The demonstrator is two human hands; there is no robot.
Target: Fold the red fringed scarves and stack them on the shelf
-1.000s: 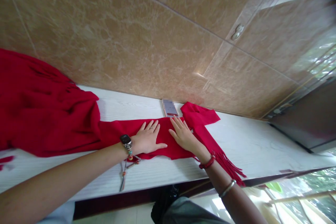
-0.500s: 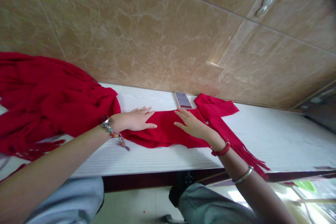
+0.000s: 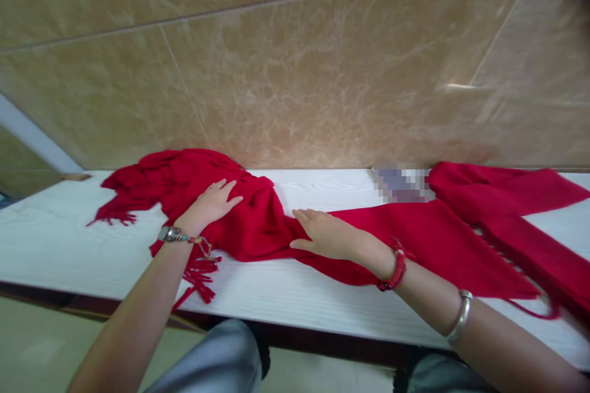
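Head view: apart, the left hand (image 3: 212, 204) lies open on bunched red cloth (image 3: 258, 227), and the right hand (image 3: 329, 234) open on its narrower stretch, neither gripping. Beyond the right hand, flatter cloth covers the white counter (image 3: 286, 295).

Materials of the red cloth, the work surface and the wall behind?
Red cloth: soft woven or knit fabric, matte, maybe wool-like; it drapes in loose folds and has fringed ends.
Work surface: white with fine grain lines, low sheen; likely laminate or painted wood.
Wall: glossy brown tile, marble-patterned, with straight joints and light reflections; ceramic or real stone, can't tell.
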